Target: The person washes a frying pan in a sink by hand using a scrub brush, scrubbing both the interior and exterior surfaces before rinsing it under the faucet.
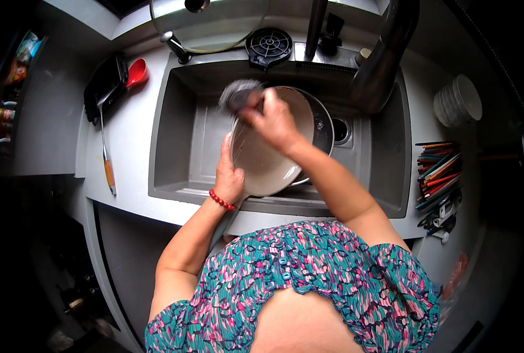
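Note:
A frying pan with a pale interior (273,163) is tilted over the grey sink (376,176), its handle pointing towards me. My left hand (230,176), with a red bead bracelet at the wrist, grips the pan's left rim. In my right hand (273,119) is a dark-handled scrubbing brush (240,97), blurred by motion, at the pan's far left rim. Beneath the frying pan, a second round pan (323,128) with a dark interior lies in the sink, partly hidden.
A black faucet (383,66) overhangs the sink's right side; a glass lid (226,26) stands behind. On the left counter are a long-handled utensil (104,145), a black tray (107,84) and a red scoop (137,73). Stacked white bowls (458,101) and many chopsticks (438,172) lie right.

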The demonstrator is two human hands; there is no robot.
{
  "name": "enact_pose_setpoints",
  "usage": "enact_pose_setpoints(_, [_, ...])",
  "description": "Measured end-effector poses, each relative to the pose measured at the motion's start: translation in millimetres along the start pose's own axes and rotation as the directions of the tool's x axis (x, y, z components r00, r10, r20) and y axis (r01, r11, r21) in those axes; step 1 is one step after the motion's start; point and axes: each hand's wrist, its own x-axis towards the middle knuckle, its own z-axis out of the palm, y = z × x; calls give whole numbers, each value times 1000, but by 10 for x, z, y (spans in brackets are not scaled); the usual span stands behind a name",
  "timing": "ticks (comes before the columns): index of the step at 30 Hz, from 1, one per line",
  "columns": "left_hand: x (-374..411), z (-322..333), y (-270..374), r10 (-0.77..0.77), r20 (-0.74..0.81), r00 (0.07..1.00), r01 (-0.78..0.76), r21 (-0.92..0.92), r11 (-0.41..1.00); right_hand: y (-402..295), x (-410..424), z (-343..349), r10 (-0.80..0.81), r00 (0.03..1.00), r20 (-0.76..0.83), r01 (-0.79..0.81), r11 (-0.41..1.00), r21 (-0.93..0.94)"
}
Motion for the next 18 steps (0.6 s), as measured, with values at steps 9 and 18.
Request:
enact_pose_setpoints(9, [-5, 29, 146, -67, 4, 998, 67, 56, 996, -95, -261, 127, -79, 994, 81, 82, 996, -39])
enact_pose_setpoints(18, [24, 30, -7, -8, 43, 999, 11, -64, 998, 177, -26, 19, 36, 991, -131, -33, 999, 21])
